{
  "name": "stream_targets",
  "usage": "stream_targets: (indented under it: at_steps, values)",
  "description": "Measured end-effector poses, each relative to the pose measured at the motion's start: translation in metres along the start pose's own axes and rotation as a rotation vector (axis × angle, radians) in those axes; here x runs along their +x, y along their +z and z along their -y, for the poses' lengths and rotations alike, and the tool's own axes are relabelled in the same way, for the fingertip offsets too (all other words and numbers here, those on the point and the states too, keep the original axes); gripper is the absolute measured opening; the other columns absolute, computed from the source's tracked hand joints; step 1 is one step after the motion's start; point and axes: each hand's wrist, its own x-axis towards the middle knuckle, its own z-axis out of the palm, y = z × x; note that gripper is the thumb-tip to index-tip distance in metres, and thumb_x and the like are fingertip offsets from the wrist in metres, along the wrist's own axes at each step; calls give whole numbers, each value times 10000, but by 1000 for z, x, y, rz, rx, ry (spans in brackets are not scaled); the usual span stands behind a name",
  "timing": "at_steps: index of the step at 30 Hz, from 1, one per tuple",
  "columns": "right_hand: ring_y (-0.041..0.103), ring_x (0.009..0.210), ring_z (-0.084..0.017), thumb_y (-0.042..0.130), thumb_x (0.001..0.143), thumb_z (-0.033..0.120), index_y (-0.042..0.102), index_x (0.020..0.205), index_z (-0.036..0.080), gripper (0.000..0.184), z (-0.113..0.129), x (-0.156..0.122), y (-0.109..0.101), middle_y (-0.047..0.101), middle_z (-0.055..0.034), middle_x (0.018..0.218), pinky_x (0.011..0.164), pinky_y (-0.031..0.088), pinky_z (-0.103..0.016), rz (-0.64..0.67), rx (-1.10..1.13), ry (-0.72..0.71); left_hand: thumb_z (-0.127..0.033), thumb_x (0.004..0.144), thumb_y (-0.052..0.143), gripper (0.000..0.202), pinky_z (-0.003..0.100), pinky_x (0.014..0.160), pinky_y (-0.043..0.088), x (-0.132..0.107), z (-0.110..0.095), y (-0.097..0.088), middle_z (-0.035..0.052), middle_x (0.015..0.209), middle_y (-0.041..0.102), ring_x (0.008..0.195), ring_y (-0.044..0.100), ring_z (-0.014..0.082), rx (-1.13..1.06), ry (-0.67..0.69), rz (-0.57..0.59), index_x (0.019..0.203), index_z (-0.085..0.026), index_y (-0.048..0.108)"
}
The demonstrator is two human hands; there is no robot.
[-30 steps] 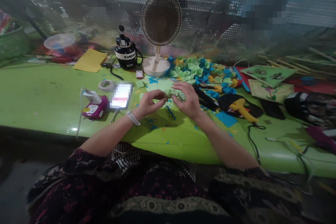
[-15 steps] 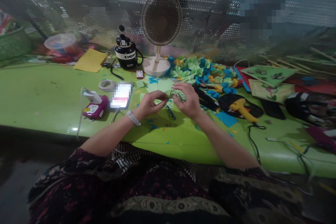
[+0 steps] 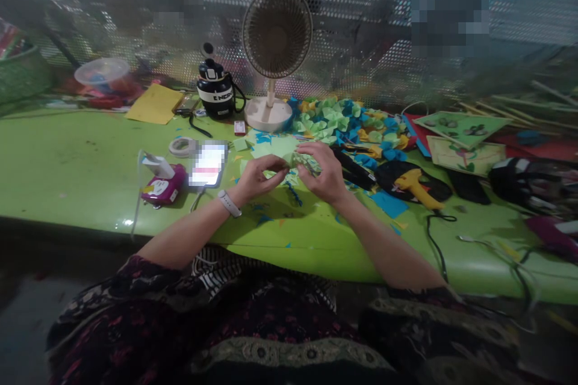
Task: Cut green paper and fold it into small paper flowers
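Over the green tabletop, my left hand (image 3: 258, 180), with a white band at the wrist, pinches the near edge of a small light green paper piece (image 3: 294, 160). My right hand (image 3: 327, 175) curves its fingers round the other side of that piece. Its exact shape is partly hidden by my fingers. Just below lies a thin dark blue twisted strip (image 3: 294, 194). Flat light green paper sheets (image 3: 276, 145) and blue scraps lie behind my hands.
A fan (image 3: 270, 115) and a black bottle (image 3: 215, 96) stand behind. Paper flowers (image 3: 332, 123) are heaped at the back. Phone (image 3: 208, 163), tape roll (image 3: 182, 146) and purple power adapter (image 3: 165, 187) lie left; a yellow glue gun (image 3: 419, 187) and black stapler-like tool (image 3: 354, 168) lie right.
My hands stay almost in place on the green paper, with only a slight shift of the fingers. The whole view moves a little. Nothing is let go.
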Motion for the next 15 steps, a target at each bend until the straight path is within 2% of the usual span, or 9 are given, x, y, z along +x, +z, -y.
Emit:
stream_targets:
  at_steps: [15]
  values:
    - [638,1093,-272,561,879,268,624,1076,242,209,-1,0,2,707,-85,1103,1044,447,-501,7,-2,40,-191,862,620,76,260,659,559,-2,2,0,59,797,727,711,683,136,49,82,18,902,-159,675]
